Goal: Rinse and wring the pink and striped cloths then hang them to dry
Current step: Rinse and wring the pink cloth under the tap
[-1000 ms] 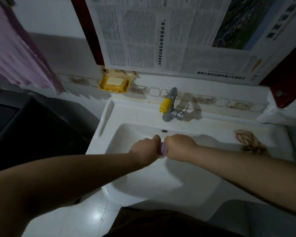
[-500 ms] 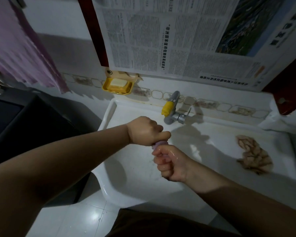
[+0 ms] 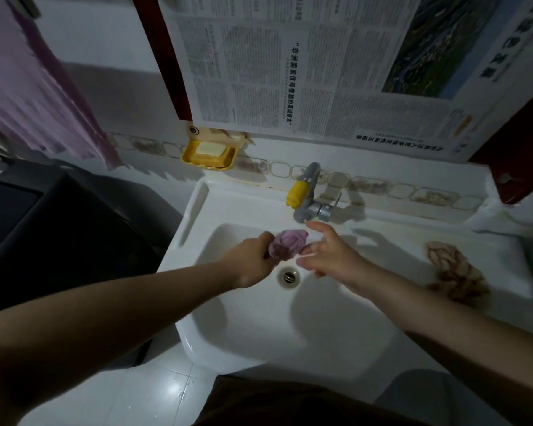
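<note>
Pink cloth wrung, now loosened over the sink.

Bunched above the drain, pinched in left hand; right hand let go, fingers spread beside it. Twisting apparently done; hanging next. Striped cloth waiting at right rim.

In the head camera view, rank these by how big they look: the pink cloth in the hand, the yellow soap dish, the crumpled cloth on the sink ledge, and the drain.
1. Crumpled cloth
2. Yellow soap dish
3. Pink cloth, bunched, close to the dish, so unsure
4. Drain
</note>
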Demonstrator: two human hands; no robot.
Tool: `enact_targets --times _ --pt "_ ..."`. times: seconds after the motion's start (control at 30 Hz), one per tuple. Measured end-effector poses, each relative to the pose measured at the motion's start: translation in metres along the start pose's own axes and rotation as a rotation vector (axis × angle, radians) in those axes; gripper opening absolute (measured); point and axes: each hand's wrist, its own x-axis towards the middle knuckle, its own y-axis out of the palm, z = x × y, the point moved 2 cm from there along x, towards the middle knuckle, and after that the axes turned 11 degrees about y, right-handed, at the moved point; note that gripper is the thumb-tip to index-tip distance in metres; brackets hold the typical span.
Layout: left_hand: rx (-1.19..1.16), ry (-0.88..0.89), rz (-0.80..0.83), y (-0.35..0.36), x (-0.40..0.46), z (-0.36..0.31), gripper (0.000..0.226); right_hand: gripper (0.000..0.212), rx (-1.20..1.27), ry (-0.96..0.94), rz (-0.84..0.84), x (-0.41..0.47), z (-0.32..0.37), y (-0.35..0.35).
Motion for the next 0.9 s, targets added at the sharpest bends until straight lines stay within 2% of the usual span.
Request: enact_targets --times 0.07,0.13,0.17,0.23,0.33,0.4,0.47,0.53,0.63,0.67,0.73,0.8,0.83,0.9 --pt "-0.617 -0.226 -0.029 0.004 -0.004 -0.006 0.023 0.079 -0.492 -0.348 -0.285 -0.008 -0.011 0.001" --pt "-1.032 -0.331 0.044 0.01 -0.008 -0.017 0.026 0.083 -0.967 -0.685 -0.494 -0.014 -0.024 0.006" --pt "-1.173 -0.345 0.113 0.012 -0.011 -0.025 0.028 0.084 -1.09 -0.813 -0.556 -0.014 -0.028 0.007" --pt "-1.351 -0.352 0.277 0.017 -0.012 -0.037 0.038 0.075 -1.051 -1.03 -0.637 -0.012 -0.024 0.003" --pt "-1.487 -0.339 0.499 0.021 -0.012 -0.054 0.048 0.047 -0.911 -1.319 -0.751 -0.014 -0.002 -0.011" --pt "-1.571 -0.335 0.552 0.022 -0.012 -0.061 0.042 0.039 -0.906 -1.389 -0.802 -0.016 0.013 -0.021" --pt "-1.608 -0.345 0.505 0.024 -0.01 -0.063 0.04 0.033 -0.968 -1.39 -0.831 -0.017 0.02 -0.026" --pt "-1.547 -0.383 0.364 0.029 -0.007 -0.061 0.042 0.018 -1.098 -1.408 -0.795 -0.017 0.021 -0.028" --pt "-1.228 -0.432 0.124 0.041 -0.005 -0.058 0.042 0.015 -1.251 -1.32 -0.651 -0.011 0.013 -0.024" --pt "-1.096 -0.443 0.045 0.044 -0.005 -0.057 0.04 0.013 -1.277 -1.243 -0.598 -0.007 0.01 -0.022" --pt "-0.856 -0.424 -0.115 0.048 -0.002 -0.054 0.037 0.028 -1.374 -1.071 -0.512 -0.005 0.01 -0.015" --pt "-0.595 -0.314 -0.242 0.049 0.003 -0.05 0.04 0.028 -1.509 -0.849 -0.431 -0.003 0.012 -0.008" --pt "-0.454 -0.24 -0.282 0.047 0.005 -0.047 0.042 0.024 -1.512 -0.72 -0.399 -0.003 0.013 -0.007" --pt "-0.175 -0.085 -0.299 0.041 0.01 -0.044 0.042 0.031 -1.397 -0.433 -0.306 -0.001 0.012 -0.006"
